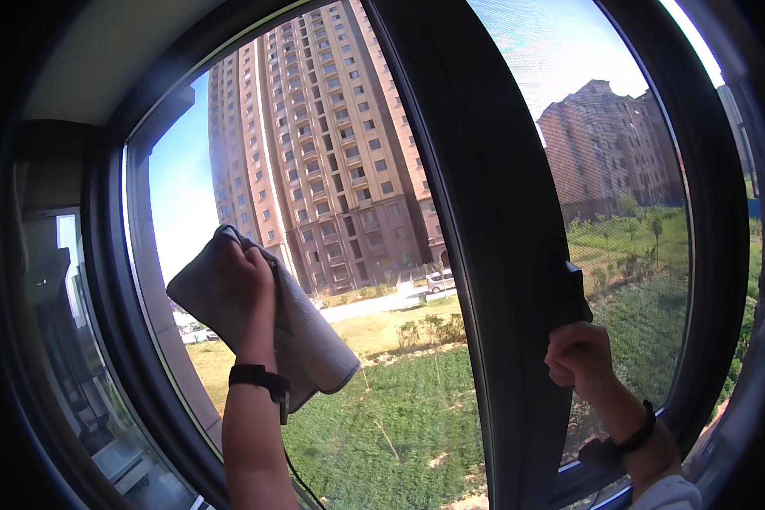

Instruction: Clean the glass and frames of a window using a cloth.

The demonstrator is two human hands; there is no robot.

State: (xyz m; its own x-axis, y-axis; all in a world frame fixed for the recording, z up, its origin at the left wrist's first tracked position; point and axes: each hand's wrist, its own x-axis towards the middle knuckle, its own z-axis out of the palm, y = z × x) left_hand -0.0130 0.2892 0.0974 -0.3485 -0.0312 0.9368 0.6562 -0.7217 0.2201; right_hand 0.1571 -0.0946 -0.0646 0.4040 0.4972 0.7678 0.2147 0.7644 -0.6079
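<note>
A grey cloth (322,347) is bunched in my left hand (248,268), which holds it up at the left window pane (382,395). The cloth's lower part hangs in loose folds beside my wrist. A dark band with a device sits on that wrist. My right hand (583,357) is curled into a fist at the right edge of the dark window post (503,255), just below a dark latch-like fitting (577,290). Nothing shows in that fist, though its inner side is partly hidden. Another dark band circles the right wrist.
To the right of the post is a second window section with a fine mesh screen (644,268). A dark frame (111,255) borders the left pane. Outside stand a tall building (319,140), a lower building (612,146), a parked car (440,282) and green planting.
</note>
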